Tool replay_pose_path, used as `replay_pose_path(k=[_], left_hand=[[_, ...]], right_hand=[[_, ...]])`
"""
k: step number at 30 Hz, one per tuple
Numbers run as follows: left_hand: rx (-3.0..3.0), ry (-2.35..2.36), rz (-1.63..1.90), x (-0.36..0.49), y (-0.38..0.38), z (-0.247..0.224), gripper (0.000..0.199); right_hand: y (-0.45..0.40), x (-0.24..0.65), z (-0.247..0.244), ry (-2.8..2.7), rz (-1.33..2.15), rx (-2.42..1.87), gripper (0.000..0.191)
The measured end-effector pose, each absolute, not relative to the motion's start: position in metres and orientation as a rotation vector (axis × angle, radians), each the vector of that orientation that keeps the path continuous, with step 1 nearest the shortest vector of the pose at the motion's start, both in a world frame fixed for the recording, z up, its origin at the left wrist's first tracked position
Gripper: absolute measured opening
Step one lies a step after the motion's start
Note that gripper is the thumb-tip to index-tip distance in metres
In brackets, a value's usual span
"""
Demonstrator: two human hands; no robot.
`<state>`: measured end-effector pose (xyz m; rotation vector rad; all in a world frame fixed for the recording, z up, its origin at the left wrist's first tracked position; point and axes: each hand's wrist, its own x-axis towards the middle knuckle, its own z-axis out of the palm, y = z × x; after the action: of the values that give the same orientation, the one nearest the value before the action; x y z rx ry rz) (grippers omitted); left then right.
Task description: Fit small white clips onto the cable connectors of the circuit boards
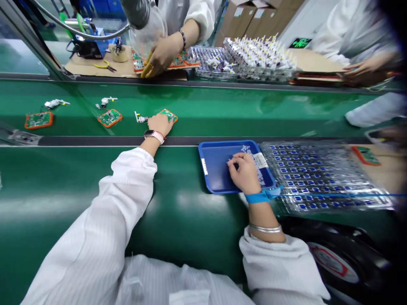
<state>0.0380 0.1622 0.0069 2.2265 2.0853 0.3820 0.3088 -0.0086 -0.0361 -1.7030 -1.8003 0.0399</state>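
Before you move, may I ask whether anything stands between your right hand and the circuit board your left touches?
The blue tray's rim and the black strip lie between my right hand and the circuit board my left hand partly covers.

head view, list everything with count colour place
belt boards: three, green with orange edges, green belt
white fittings: three, beside those boards
shallow tray: one, blue, near bench
tiny pieces: many, whitish, in it
packed parts: many, blue and black, right of it
pliers: one, yellow-handled, far bench
heaped parts: many, white and yellow, far bench
boxes: several, brown, background
co-workers' hands: at least two, far side
left hand: one, at rightmost belt board
right hand: one, over shallow tray
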Motion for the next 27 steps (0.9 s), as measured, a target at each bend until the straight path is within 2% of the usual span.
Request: replay_pose_path(k=[5,9,13,17,20,27], left_hand=[[2.167,1.973,0.555,0.009,0.158,0.011,0.020],[2.248,1.652,0.846,-0.017,0.110,0.011,0.010],[2.370,1.293,0.785,-0.027,0.039,0.006,0.021],[2.560,1.111,0.605,-0.027,-0.011,0.005,0.015],[2.590,0.995,0.592,-0.023,-0.027,0.006,0.014],[2.253,0.922,0.716,-0.015,-0.029,0.009,0.016]], right_hand=[[-0.009,0.305,-0.025,-1.773,0.076,-1.626,0.010],[-0.024,0.273,0.005,-1.705,0.212,-1.461,0.009],[-0.049,0.216,0.019,-1.719,0.543,-1.305,0.012],[-0.065,0.174,0.005,-1.745,0.809,-1.265,0.012],[-0.068,0.164,-0.006,-1.731,0.860,-1.303,0.011],[-0.065,0.164,-0.004,-1.780,0.882,-1.299,0.010]])
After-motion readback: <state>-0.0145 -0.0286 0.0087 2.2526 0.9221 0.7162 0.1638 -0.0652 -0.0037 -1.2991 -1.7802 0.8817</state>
